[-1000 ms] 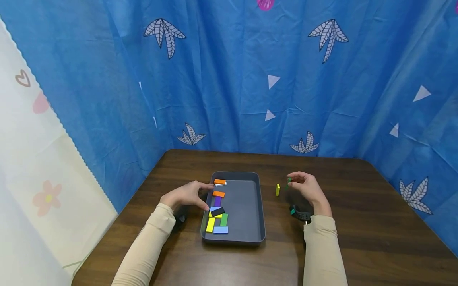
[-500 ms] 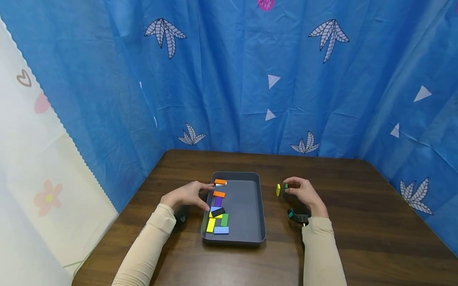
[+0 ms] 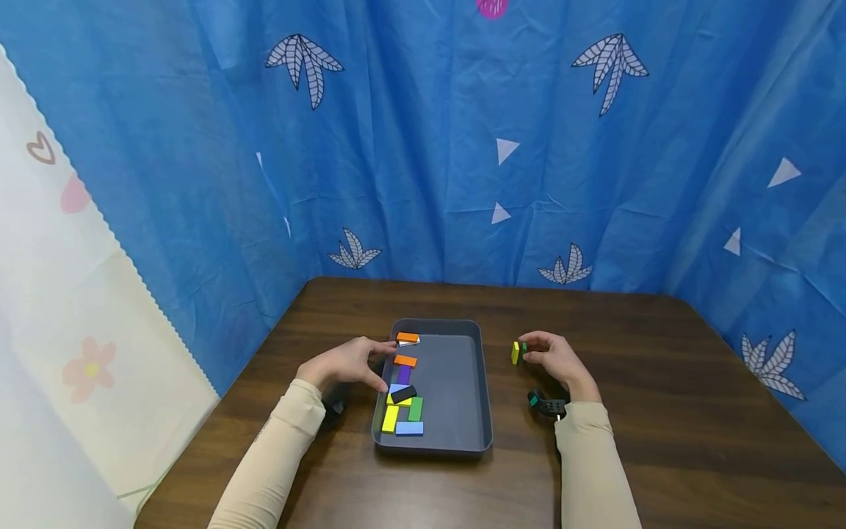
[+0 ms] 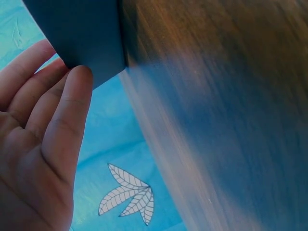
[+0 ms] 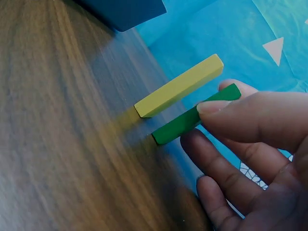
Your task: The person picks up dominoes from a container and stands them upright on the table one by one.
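In the head view my right hand [image 3: 558, 361] pinches a green block [image 5: 192, 118] between thumb and fingers. The block is upright, its lower end at or just above the table; contact is unclear. A yellow block [image 3: 515, 353] stands on end to its left, a small gap between them. My left hand [image 3: 349, 362] rests at the left rim of a grey tray [image 3: 485, 382], thumb and fingers spread apart. In the left wrist view its thumb and fingertips meet the tray's dark wall [image 4: 89, 33].
Along the tray's left side lie several coloured blocks: orange [image 3: 406, 361], purple [image 3: 404, 375], black [image 3: 404, 394], yellow [image 3: 390, 419], green [image 3: 415, 408] and light blue [image 3: 410, 428]. A black strap [image 3: 547, 404] is on the right wrist. Blue curtain [image 3: 429, 147] hangs behind the wooden table [image 3: 694, 433].
My right hand has moved left and slightly down, bringing the green block close to the standing yellow block. The left hand and the tray have stayed in place.
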Motion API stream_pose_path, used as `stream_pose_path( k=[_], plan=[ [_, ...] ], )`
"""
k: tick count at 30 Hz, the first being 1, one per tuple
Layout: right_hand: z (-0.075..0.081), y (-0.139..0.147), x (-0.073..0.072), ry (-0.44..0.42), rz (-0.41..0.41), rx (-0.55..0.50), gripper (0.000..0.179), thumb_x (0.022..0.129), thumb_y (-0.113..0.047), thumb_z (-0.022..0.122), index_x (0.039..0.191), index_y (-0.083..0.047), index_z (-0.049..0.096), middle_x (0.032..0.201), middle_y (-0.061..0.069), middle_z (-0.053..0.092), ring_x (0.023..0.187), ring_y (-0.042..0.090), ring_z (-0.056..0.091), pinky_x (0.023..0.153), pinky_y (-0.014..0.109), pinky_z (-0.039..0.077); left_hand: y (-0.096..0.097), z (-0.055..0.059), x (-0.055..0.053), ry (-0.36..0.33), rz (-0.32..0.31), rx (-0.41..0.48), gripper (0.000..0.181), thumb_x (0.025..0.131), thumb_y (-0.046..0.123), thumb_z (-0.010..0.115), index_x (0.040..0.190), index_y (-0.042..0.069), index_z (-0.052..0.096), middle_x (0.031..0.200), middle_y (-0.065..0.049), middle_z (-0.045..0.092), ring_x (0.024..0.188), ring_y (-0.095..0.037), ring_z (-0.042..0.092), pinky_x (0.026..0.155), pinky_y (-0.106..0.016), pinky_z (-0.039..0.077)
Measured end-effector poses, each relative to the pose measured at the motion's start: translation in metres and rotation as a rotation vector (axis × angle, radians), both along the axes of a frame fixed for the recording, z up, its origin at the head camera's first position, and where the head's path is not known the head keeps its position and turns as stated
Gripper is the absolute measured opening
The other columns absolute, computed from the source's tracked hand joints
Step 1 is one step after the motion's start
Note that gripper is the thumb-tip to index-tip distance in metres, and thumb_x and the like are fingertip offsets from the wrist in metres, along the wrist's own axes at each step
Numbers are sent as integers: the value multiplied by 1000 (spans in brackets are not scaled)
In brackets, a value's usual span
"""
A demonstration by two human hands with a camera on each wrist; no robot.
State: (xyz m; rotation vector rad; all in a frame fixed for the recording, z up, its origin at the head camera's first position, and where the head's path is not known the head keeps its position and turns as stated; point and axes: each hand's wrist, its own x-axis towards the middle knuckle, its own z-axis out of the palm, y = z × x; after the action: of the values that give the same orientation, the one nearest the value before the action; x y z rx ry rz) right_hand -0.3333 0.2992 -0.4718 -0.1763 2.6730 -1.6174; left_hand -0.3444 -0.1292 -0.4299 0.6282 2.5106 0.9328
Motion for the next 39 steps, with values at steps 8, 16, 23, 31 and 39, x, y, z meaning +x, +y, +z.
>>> stream_pose_path(
  k=[8, 16, 23, 31, 39],
  plan=[
    [0, 0, -2, -1, 17, -22, 38, 95, 8, 59, 133, 4, 55, 124, 24, 61, 106, 27, 59, 87, 30, 57, -2, 2, -1, -8, -12, 6, 79, 74, 27, 90, 144, 14, 55, 161, 0, 40, 149, -35, 34, 116, -56, 37],
    [4, 1, 1, -32, 55, -37, 48, 96, 6, 57, 142, 7, 45, 132, 29, 55, 116, 34, 58, 94, 36, 57, -3, 0, -1, -24, -3, 27, 78, 74, 26, 90, 143, 14, 57, 161, 0, 39, 149, -35, 34, 115, -55, 39],
    [24, 4, 8, -40, -12, 26, 58, 96, -2, 60, 148, 6, 35, 144, 33, 46, 128, 45, 49, 109, 57, 44, -1, 3, -1, -11, 10, 18, 73, 73, 27, 90, 139, 14, 61, 159, -1, 42, 148, -35, 35, 114, -58, 38],
    [65, -5, 16, 47, -37, 96, 61, 95, -6, 60, 149, 3, 34, 148, 32, 42, 134, 48, 43, 108, 62, 42, -1, 4, -1, -2, -13, -5, 75, 73, 28, 90, 140, 13, 60, 159, -2, 42, 148, -35, 35, 115, -57, 38],
    [88, -36, 23, 125, 83, 7, 54, 95, -9, 64, 144, -1, 44, 140, 24, 53, 128, 42, 52, 103, 51, 51, -1, 3, 0, -1, -24, -15, 74, 75, 29, 89, 141, 14, 59, 160, -2, 40, 149, -35, 33, 115, -57, 37]
  ],
)
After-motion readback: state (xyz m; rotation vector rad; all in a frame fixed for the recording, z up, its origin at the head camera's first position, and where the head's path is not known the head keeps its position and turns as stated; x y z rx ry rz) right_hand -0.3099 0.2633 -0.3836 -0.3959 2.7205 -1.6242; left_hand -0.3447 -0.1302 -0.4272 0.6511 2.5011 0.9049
